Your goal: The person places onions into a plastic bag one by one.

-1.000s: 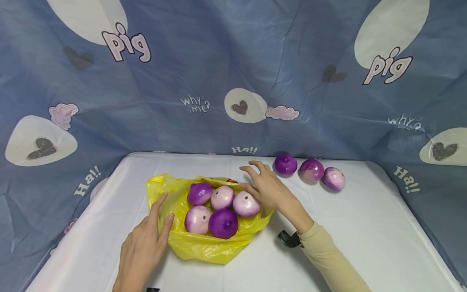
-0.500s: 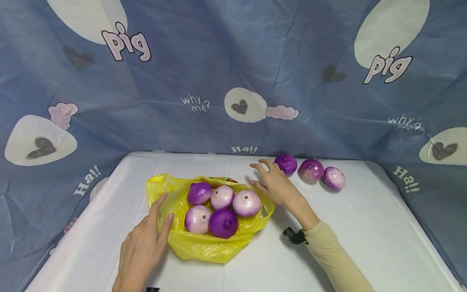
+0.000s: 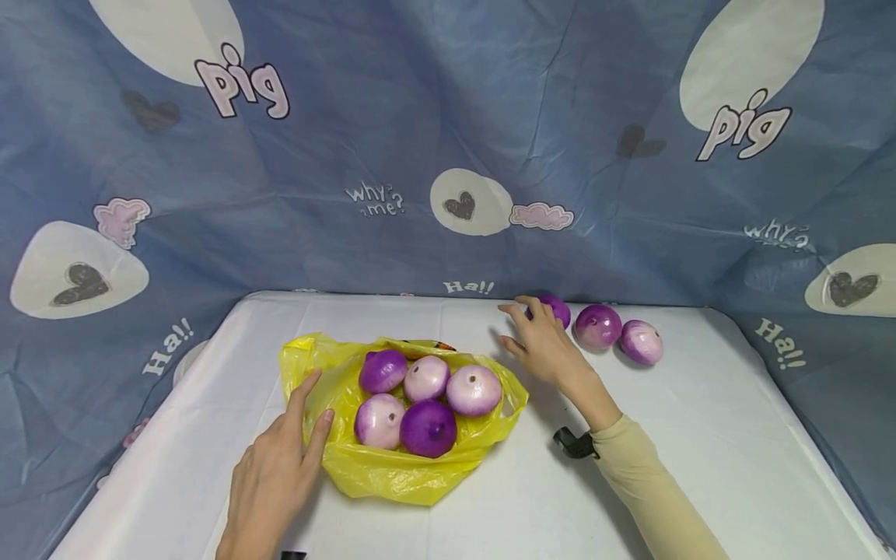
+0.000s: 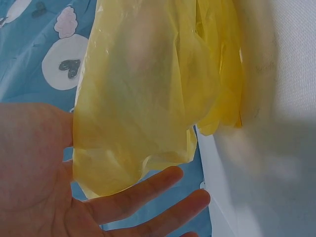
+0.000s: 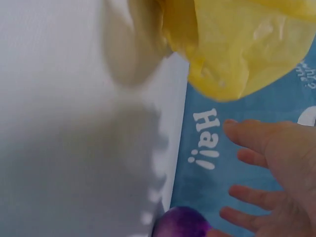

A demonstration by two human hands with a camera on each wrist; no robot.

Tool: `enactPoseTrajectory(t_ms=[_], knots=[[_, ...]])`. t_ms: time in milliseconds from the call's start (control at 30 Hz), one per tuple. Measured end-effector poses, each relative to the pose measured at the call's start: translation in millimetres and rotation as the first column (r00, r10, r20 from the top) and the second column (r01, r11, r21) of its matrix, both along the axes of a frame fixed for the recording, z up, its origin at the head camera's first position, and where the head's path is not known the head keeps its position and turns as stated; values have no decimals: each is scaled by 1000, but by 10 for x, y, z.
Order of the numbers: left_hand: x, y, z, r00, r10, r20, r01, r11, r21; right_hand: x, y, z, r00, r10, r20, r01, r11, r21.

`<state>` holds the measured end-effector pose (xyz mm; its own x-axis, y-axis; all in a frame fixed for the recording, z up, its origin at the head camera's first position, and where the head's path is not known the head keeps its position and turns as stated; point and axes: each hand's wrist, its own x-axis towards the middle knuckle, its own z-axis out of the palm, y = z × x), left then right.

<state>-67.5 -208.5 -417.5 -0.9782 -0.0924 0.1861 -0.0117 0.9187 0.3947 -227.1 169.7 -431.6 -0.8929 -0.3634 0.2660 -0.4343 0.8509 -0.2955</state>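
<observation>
Several purple and white onions (image 3: pixel 474 390) sit in the spread mouth of a yellow plastic bag (image 3: pixel 392 474) in the head view. My left hand (image 3: pixel 273 467) is at the bag's left side, thumb and index finger stretched out along its edge. In the left wrist view, straight fingers (image 4: pixel 143 202) reach across the bag's lower corner. My right hand (image 3: pixel 549 346), empty and with fingers spread, is beyond the bag's right end. It partly covers a dark purple onion (image 3: pixel 558 307) at the back of the table; the right wrist view shows a purple onion (image 5: pixel 182 223) near its fingertips.
Two more onions, one purple (image 3: pixel 598 327) and one paler (image 3: pixel 641 343), lie right of it along the back of the white-covered table (image 3: pixel 728 435). A blue printed cloth (image 3: pixel 392 93) hangs behind and along the sides.
My right hand has moved away from the bag's right side, rightward and back to the dark purple onion. The left hand and the bagged onions have stayed in place.
</observation>
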Motion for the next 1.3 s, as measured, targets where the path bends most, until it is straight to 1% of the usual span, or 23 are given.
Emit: enactPoseTrajectory(t_ms=[233, 333, 467, 667, 767, 933, 1100, 1300], knots=[[4, -9, -5, 1000, 7, 20, -7, 1000, 0, -56, 62, -31, 998, -61, 2, 61, 998, 17], [4, -11, -5, 1000, 10, 26, -10, 1000, 0, -81, 89, -33, 997, -72, 1, 72, 997, 24], [7, -11, -5, 1000, 11, 27, -11, 1000, 3, -119, 129, -29, 996, -87, 21, 87, 996, 25], [8, -6, -7, 1000, 9, 12, -9, 1000, 6, -174, 185, -40, 993, -107, 43, 107, 994, 10], [6, -4, -11, 1000, 4, 4, -4, 1000, 6, -207, 214, -74, 992, -116, 50, 116, 993, 12], [5, -1, -14, 1000, -1, 16, 0, 1000, 4, -255, 257, -144, 989, -136, 58, 135, 991, 10], [-4, 5, -7, 1000, 1, 18, -1, 1000, 0, -284, 271, -138, 988, -147, 53, 146, 989, 13], [-12, 3, -9, 1000, -1, -10, 1, 1000, -3, -321, 287, -146, 986, -156, 67, 155, 988, 22]])
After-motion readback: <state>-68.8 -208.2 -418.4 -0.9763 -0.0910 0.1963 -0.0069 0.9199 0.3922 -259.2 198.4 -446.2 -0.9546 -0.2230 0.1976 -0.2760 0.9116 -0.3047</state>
